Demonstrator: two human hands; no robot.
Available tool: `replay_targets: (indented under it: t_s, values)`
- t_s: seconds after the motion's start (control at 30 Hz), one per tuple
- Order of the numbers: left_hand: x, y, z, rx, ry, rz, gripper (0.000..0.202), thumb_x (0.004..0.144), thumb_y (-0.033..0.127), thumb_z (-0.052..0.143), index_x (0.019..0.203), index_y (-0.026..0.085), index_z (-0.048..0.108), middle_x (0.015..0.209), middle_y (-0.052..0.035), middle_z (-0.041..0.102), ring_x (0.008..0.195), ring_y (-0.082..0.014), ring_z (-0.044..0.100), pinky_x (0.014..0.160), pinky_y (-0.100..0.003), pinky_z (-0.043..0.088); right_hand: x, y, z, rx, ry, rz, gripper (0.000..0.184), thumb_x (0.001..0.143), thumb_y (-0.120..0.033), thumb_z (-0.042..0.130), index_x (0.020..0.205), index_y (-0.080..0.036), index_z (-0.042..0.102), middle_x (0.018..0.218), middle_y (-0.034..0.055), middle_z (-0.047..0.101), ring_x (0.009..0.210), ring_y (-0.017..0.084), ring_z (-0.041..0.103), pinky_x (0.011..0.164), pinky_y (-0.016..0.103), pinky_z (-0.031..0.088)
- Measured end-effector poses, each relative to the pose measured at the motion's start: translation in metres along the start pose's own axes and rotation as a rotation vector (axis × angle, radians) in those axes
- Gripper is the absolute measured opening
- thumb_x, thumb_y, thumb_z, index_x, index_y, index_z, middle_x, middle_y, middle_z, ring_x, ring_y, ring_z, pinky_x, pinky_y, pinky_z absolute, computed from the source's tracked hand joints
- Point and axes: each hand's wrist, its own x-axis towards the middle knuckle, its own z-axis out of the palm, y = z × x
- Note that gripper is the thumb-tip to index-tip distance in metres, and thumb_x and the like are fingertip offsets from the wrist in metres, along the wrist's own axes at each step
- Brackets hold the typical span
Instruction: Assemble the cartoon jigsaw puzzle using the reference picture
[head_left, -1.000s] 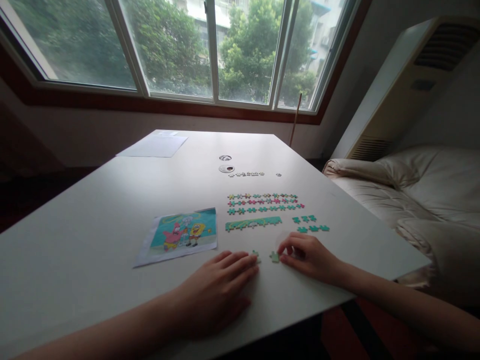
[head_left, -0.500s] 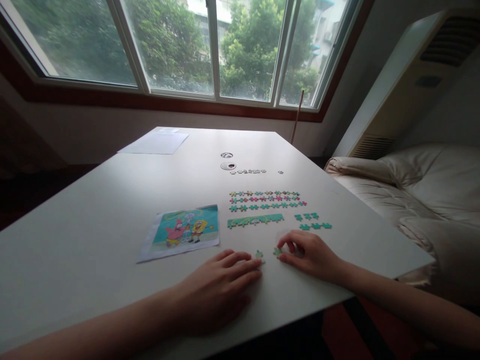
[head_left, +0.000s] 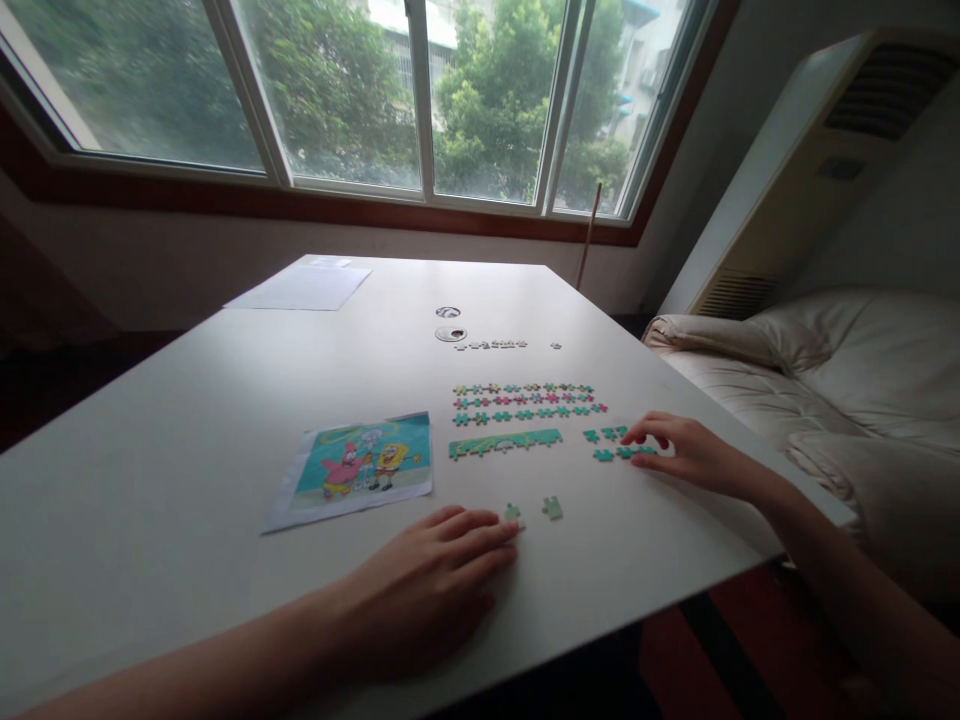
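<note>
My left hand (head_left: 442,565) lies flat on the table with its fingers stretched out. Its fingertips touch a pale green jigsaw piece (head_left: 513,514). A second pale green piece (head_left: 552,508) rests a little to the right, apart from both hands. My right hand (head_left: 686,455) is over the small group of teal jigsaw pieces (head_left: 604,454) at the right, its thumb and forefinger apart around the end pieces. Left of that group is a joined strip of puzzle (head_left: 506,445). Several rows of loose pieces (head_left: 525,400) lie behind it.
A printed cartoon picture (head_left: 367,460) lies left of the pieces. Farther back on the white table (head_left: 187,450) are paper sheets (head_left: 300,288), two round items (head_left: 451,334) and a row of pale pieces (head_left: 495,345). A cream sofa (head_left: 750,370) stands to the right.
My right hand has let go of a pale green piece and moved right and away from me to the teal pieces. My left hand has stayed by its piece. The view has shifted slightly.
</note>
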Motion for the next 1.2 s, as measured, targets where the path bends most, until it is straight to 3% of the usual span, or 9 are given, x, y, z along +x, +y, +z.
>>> replay_targets:
  t_s: [0.33, 0.53, 0.67, 0.93, 1.1, 1.2]
  values:
    - [0.001, 0.003, -0.002, 0.004, -0.058, -0.017, 0.038, 0.083, 0.017, 0.043, 0.121, 0.019, 0.045, 0.131, -0.0047, 0.048, 0.115, -0.0245, 0.046, 0.095, -0.04, 0.04, 0.014, 0.014, -0.003, 0.018, -0.196, 0.031, 0.023, 0.073, -0.04, 0.056, 0.085, -0.02, 0.06, 0.085, 0.0037, 0.062, 0.076, 0.018, 0.055, 0.069, 0.028, 0.041]
    - [0.001, 0.002, -0.002, -0.011, -0.036, -0.012, 0.038, 0.082, 0.017, 0.045, 0.119, 0.02, 0.046, 0.129, -0.0054, 0.05, 0.114, -0.0251, 0.047, 0.095, -0.04, 0.04, 0.013, 0.013, -0.009, 0.023, -0.208, 0.001, 0.02, 0.072, -0.039, 0.058, 0.078, -0.02, 0.058, 0.085, 0.0031, 0.062, 0.078, 0.019, 0.055, 0.07, 0.028, 0.04]
    - [0.001, 0.002, -0.002, -0.025, -0.013, -0.004, 0.037, 0.081, 0.016, 0.045, 0.118, 0.019, 0.047, 0.127, -0.0062, 0.051, 0.113, -0.025, 0.048, 0.094, -0.04, 0.041, 0.016, -0.004, -0.012, 0.07, -0.179, -0.007, 0.019, 0.074, -0.038, 0.056, 0.076, -0.019, 0.058, 0.075, 0.0014, 0.062, 0.067, 0.015, 0.052, 0.064, 0.026, 0.039]
    - [0.002, 0.004, -0.005, 0.001, -0.073, -0.008, 0.038, 0.082, 0.016, 0.044, 0.12, 0.018, 0.045, 0.13, -0.0062, 0.049, 0.113, -0.026, 0.047, 0.094, -0.042, 0.04, 0.055, -0.066, 0.012, 0.232, -0.172, -0.253, 0.022, 0.076, -0.038, 0.058, 0.081, -0.017, 0.064, 0.076, 0.0014, 0.066, 0.067, 0.012, 0.055, 0.061, 0.022, 0.04]
    - [0.002, 0.004, -0.005, 0.011, -0.08, -0.008, 0.037, 0.082, 0.015, 0.043, 0.119, 0.017, 0.045, 0.13, -0.0057, 0.048, 0.114, -0.0262, 0.046, 0.094, -0.042, 0.04, 0.07, -0.076, 0.034, 0.244, -0.211, -0.337, 0.017, 0.076, -0.033, 0.06, 0.08, -0.017, 0.064, 0.078, 0.0013, 0.067, 0.071, 0.012, 0.058, 0.065, 0.022, 0.042]
    - [0.003, 0.003, -0.005, 0.008, -0.072, -0.004, 0.038, 0.082, 0.016, 0.044, 0.12, 0.018, 0.045, 0.13, -0.0056, 0.049, 0.114, -0.026, 0.046, 0.093, -0.042, 0.04, 0.07, -0.075, 0.035, 0.188, -0.19, -0.384, 0.016, 0.076, -0.033, 0.06, 0.078, -0.018, 0.064, 0.078, 0.0014, 0.066, 0.073, 0.013, 0.058, 0.069, 0.023, 0.042]
